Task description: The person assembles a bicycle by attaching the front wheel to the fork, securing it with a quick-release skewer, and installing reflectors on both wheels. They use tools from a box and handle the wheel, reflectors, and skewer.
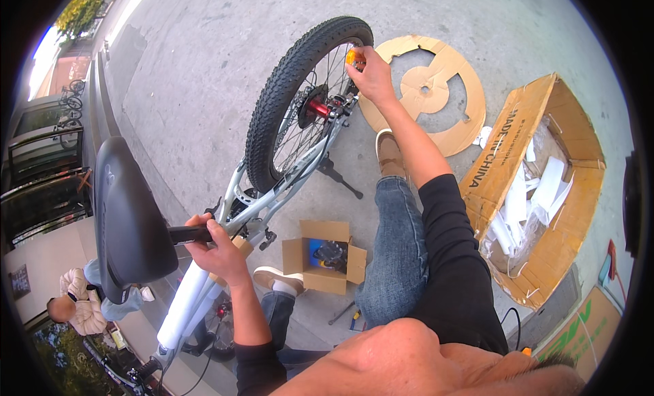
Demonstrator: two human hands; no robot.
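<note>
A pale bicycle frame slants across the middle. Its knobby-tyred wheel points away from me and shows a red hub. At the left, my left hand is wrapped round the black seat post, just beside the black saddle. My right hand reaches to the wheel's far right side, finger and thumb closed on an orange reflector by the spokes. Whether the reflector is fixed to the spokes, I cannot tell. White wrapping covers a frame tube.
A kickstand juts out below the wheel. On the ground lie a cardboard disc, a small open box with dark parts, and small tools. A large carton of white packing stands right. Another person is at far left.
</note>
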